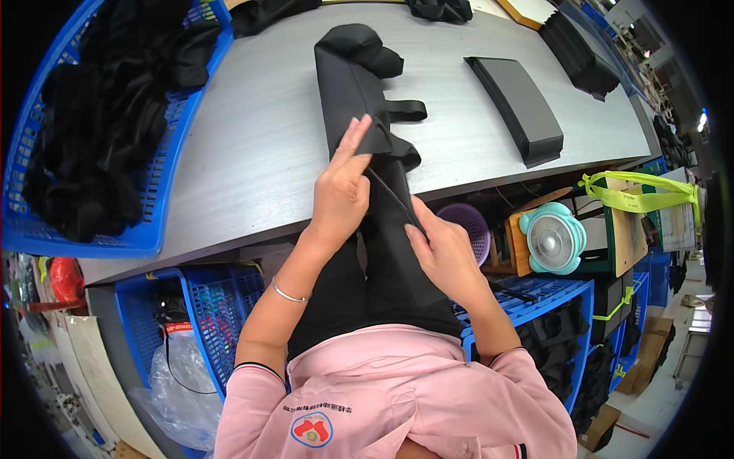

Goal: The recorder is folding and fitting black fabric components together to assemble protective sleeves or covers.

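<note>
A long black fabric sleeve (348,88) with side strap loops lies on the grey table and reaches past its near edge. My left hand (342,186) is at the sleeve's near end, index and middle fingers stretched along it. The other fingers are bent at the fabric's edge; the thumb is hidden. Pinched between thumb and fingers of my right hand (446,249) is a thin black panel (409,256), hanging over my lap. Its far end runs up to the sleeve's mouth, where folds hide how far it goes in.
A blue basket (172,164) of black fabric pieces stands at the table's left. Stacked black panels (520,107) lie on the right, with another black stack (581,57) beyond. Below the table edge are a turquoise fan (552,237), a purple basket (468,228) and blue crates (210,302).
</note>
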A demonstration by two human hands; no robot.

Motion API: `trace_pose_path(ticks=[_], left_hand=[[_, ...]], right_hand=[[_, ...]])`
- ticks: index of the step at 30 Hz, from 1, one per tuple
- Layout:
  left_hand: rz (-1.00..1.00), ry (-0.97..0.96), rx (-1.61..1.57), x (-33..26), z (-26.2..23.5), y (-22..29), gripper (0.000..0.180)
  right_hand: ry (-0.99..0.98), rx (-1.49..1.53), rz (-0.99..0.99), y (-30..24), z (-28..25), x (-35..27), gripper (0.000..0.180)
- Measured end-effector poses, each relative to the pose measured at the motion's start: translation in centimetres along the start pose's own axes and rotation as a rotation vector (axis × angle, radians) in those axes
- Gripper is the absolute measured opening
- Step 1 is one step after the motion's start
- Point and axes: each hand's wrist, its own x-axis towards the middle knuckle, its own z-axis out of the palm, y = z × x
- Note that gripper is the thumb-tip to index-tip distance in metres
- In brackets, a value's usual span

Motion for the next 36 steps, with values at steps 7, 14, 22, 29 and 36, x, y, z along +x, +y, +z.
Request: trace_pose_path(ticks=[7,14,22,29,36], left_hand=[[-0.048,0.065,0.031,0.7,-2.9,0.3,0.031],[0.017,-0.007,0.050,-1.0,-2.4,0.9,0.037],[-0.019,0.064,0.185,-1.4,-5.5,-0.1,0.033],[0.066,-0.085,0.155,-2.7,-4.4,1.8,0.024],[0.137,-0.191,0.021,-5.8,-3.6,4.6,0.032]], right_hand=[[0.007,-0.642,-0.131,-2.9,0.3,-1.2,0.060],[0.021,-0.578,-0.179,-1.9,2.3,0.8,0.060],[0.133,-0.727,-0.323,-2.8,3.4,-0.6,0.060],[0.163,-0.570,-0.282,-2.2,5.4,1.6,0.049],[0.084,-0.022,-0.021,1.8,7.5,3.4,0.017]])
